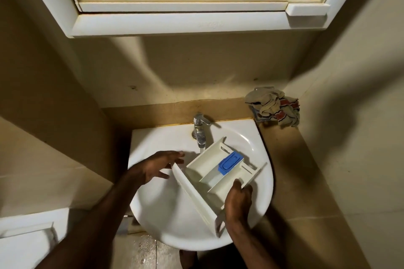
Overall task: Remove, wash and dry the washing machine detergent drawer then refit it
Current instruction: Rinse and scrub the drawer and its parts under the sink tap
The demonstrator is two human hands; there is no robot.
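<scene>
The white detergent drawer (211,178) with a blue insert (229,162) hangs tilted over the white basin (166,214), its front panel toward me and its far end under the chrome tap (200,129). A thin stream of water runs from the spout. My right hand (237,201) grips the drawer's right side wall. To the left of the front panel, my left hand (159,166) is spread with fingers apart and holds nothing.
A crumpled beige and red cloth (274,106) lies on the brown counter (295,170) at the back right corner. A white mirrored cabinet (181,24) hangs on the wall above. Walls close in on both sides.
</scene>
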